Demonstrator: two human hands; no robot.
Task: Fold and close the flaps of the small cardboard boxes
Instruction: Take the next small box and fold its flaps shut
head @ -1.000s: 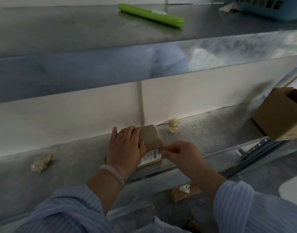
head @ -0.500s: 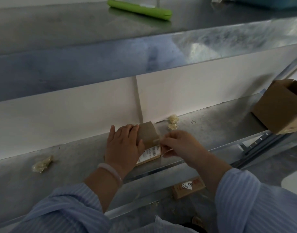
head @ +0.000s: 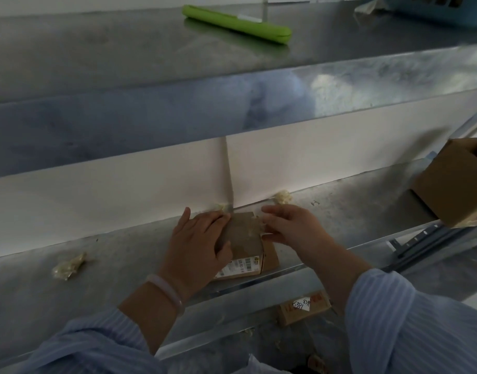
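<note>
my right hand (head: pixel 291 225) has moved up to the far right edge of the box (head: pixel 245 238), pinching a pale strip (head: pixel 259 224); my left hand (head: pixel 197 238) lies spread on top, pinning it to the counter (head: pixel 97 265). closing looks nearly done.

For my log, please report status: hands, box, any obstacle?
Left hand flat, pressing small cardboard box top. Right hand pinches pale tape at box's right edge; side flap sticks out. Crumpled scraps nearby, not blocking.
</note>
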